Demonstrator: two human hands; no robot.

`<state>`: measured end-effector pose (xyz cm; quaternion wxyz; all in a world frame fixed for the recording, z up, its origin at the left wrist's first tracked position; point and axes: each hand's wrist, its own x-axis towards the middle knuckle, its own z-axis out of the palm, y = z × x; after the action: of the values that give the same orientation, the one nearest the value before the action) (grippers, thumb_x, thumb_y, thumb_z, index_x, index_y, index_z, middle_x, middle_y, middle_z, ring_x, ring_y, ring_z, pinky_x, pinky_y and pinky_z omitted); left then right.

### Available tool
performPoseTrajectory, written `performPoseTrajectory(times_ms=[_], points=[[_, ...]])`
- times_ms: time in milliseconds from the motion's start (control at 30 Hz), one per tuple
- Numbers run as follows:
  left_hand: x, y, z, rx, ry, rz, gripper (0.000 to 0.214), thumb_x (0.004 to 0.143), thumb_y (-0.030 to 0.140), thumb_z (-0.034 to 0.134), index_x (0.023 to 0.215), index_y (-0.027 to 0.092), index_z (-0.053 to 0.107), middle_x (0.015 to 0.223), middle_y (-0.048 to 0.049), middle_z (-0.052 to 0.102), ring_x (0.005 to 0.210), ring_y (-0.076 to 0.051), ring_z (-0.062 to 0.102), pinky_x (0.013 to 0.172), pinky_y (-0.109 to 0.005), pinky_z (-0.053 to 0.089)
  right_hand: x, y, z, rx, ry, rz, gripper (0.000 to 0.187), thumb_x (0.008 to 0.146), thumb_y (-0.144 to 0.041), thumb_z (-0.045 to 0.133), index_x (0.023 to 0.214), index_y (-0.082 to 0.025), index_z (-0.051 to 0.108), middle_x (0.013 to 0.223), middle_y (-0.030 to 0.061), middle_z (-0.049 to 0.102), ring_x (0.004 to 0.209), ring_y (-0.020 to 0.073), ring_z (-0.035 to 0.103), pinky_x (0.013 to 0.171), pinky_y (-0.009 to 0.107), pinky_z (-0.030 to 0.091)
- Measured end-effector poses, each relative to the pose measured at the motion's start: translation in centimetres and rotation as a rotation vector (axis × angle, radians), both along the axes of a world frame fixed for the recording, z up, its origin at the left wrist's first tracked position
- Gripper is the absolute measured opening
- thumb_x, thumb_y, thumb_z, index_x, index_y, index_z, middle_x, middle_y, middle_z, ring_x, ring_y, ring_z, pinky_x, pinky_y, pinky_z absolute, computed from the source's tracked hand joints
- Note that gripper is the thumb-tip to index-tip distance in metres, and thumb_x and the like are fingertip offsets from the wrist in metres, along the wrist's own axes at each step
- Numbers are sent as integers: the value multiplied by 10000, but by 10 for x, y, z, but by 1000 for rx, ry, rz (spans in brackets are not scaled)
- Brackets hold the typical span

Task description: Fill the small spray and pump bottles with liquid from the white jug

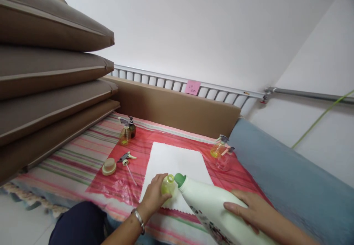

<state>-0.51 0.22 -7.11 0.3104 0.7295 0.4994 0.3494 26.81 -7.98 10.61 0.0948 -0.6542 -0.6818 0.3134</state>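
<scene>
My left hand [155, 192] is wrapped round a small yellow-green spray bottle [167, 186] with its top off and its neck facing up. A large pale green detergent bottle [206, 200] lies tilted in my right hand [250, 211]. Its green spout [179, 179] is right beside the small bottle's mouth; I cannot tell whether they touch or whether liquid flows. Under both is a white sheet with scalloped edges [177, 154]. To the left lie a grey and pale green trigger spray head [125, 160] with its tube and a round cream cap [109, 166].
Two spray bottles [125, 135] stand at the back left, two more [218, 150] at the right. A red plastic sheet [107, 189] covers part of the striped cloth [72, 164]. Stacked brown cushions [52, 90] rise at left; a blue padded surface [276, 167] borders the right.
</scene>
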Motion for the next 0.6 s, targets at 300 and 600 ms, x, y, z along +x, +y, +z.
performPoseTrajectory(times_ms=[300, 600], points=[[1, -5, 10, -31, 64, 4, 665, 668, 236, 693, 1280, 252, 434, 1273, -46, 513, 1171, -222, 467, 973, -307, 370, -22, 15, 29, 62, -204, 83, 361, 789, -501, 516, 782, -161, 638, 735, 58, 671, 564, 171, 590, 392, 227, 379], [3, -7, 13, -12, 92, 8, 661, 675, 236, 691, 1284, 264, 434, 1269, -36, 511, 1152, -215, 474, 968, -302, 369, -29, 23, 49, 73, -293, 115, 289, 769, -472, 561, 729, -194, 632, 749, 35, 691, 626, 187, 625, 486, 244, 398]])
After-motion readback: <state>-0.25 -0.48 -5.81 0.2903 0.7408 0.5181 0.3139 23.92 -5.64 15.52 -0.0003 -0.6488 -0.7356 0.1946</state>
